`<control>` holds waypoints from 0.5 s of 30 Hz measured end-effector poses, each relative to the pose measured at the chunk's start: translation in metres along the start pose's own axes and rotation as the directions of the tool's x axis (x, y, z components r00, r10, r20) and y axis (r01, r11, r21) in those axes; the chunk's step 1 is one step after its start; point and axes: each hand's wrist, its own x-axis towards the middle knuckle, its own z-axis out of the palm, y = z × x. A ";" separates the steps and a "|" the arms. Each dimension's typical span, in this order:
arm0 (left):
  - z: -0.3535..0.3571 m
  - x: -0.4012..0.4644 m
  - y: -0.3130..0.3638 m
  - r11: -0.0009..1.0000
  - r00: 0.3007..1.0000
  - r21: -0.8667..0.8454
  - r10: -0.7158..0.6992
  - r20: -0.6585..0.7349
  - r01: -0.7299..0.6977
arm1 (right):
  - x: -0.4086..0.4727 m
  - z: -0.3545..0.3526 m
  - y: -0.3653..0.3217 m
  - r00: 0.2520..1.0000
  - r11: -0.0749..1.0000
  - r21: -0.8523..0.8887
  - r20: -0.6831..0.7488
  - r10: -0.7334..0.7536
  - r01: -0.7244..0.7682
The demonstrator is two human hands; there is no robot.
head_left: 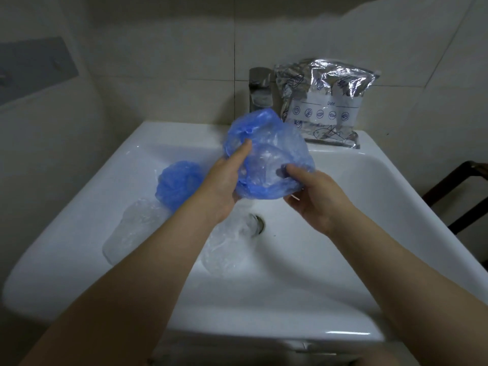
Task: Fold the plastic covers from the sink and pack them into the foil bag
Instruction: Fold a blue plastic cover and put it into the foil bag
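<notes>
Holding a blue plastic cover [269, 157] up over the white sink [330, 260], with both hands closed on it. My left hand [224, 186] is gripping its left edge, index finger lying across the crinkled film; my right hand [314, 196] is pinching its lower right edge between thumb and fingers. The cover is hanging above the drain [257, 223], clear of the basin floor, bunched and partly see-through in the middle.

A second blue cover [178, 183] is lying crumpled in the basin left of the drain, partly hidden behind my left forearm. Two clear plastic covers are also sitting in the basin: one [134, 228] further left of the drain, below the second blue cover, and one [227, 247] just beside the drain, reaching its rim.

The foil bag [324, 101] is standing on the sink's back ledge, beyond the drain and to its right, leaning against the tiled wall [171, 56] just beside the metal faucet [260, 88]. I cannot tell whether its mouth is open.
</notes>
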 end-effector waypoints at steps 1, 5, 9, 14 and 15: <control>-0.001 -0.002 -0.001 0.996 0.999 0.077 -0.049 -0.014 0.050 | -0.001 -0.001 -0.002 0.998 0.998 0.004 0.005 -0.062 0.062; 0.000 -0.006 -0.011 0.969 0.995 0.232 -0.068 -0.069 0.083 | -0.004 -0.003 -0.005 0.976 0.976 -0.044 0.057 -0.210 0.213; -0.002 -0.004 -0.008 0.981 0.999 0.195 -0.003 -0.046 0.012 | -0.003 -0.002 -0.005 0.961 0.951 -0.139 0.082 -0.266 0.275; -0.002 -0.006 0.009 0.998 0.998 0.015 0.054 -0.044 -0.053 | 0.002 -0.015 -0.020 0.963 0.959 -0.088 0.044 -0.266 0.269; -0.001 -0.007 0.011 0.998 0.997 -0.001 0.060 -0.044 -0.061 | 0.002 -0.016 -0.022 0.968 0.965 -0.082 0.041 -0.248 0.250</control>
